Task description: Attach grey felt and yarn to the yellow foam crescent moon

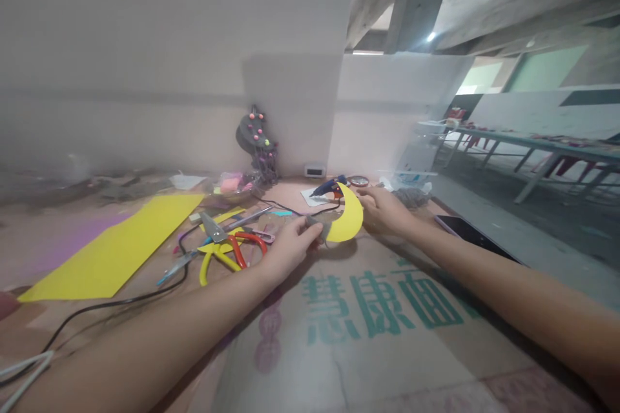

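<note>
Head view: left hand (294,244) clamps finger and thumb on a grey piece (322,228) by the yellow crescent (352,218), above the table (287,192); right hand (386,209) is by its outer edge, grip unclear to me. I'd steady it gently, uncreased.

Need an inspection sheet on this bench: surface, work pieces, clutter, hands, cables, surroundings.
Surface: cover printed with green characters.
Work pieces: yellow crescent, grey piece at its inner side; glue gun beyond, at a white pad.
Clutter: yellow sheet, red-handled scissors and yellow-handled tool at left; phone at right.
Hands: left hand pinches the grey piece; right hand beside the crescent, grip unclear.
Cables: black cable at left, near the tools; white cable lower left.
Surroundings: white panels behind; far table at right. Blurred shape at left edge, unidentifiable.
</note>
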Demonstrator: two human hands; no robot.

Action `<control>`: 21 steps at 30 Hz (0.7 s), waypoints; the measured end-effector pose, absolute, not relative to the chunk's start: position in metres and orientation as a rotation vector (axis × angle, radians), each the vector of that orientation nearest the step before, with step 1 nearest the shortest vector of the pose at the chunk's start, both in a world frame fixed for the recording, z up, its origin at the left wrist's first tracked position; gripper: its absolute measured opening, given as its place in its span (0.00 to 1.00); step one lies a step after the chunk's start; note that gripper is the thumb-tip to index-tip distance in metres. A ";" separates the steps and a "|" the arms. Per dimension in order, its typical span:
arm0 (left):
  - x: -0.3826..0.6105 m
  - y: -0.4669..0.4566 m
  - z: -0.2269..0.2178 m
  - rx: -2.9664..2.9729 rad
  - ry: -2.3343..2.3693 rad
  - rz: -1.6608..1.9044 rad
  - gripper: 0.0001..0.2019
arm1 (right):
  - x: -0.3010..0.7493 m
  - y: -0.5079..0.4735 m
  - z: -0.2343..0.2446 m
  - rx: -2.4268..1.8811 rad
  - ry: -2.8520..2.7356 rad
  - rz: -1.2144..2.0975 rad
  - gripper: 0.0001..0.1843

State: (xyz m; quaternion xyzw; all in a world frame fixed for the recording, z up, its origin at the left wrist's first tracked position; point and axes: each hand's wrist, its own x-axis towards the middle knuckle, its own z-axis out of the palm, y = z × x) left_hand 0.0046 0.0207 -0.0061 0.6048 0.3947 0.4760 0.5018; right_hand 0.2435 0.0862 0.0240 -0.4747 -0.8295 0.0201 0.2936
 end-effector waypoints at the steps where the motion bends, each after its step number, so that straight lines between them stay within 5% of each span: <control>1: 0.004 0.021 -0.007 1.464 0.955 1.154 0.13 | 0.247 0.078 0.023 -1.250 -2.236 0.058 0.18; 11: 0.001 0.020 -0.007 1.540 1.054 1.136 0.13 | 0.226 0.012 -0.004 -0.987 -2.551 0.264 0.21; 15: 0.000 0.020 -0.008 1.603 1.105 1.113 0.13 | 0.218 -0.002 0.001 -0.856 -2.578 0.258 0.09; 21: 0.001 0.019 -0.009 1.680 1.052 1.112 0.12 | 0.217 -0.012 0.003 -0.968 -2.502 0.049 0.10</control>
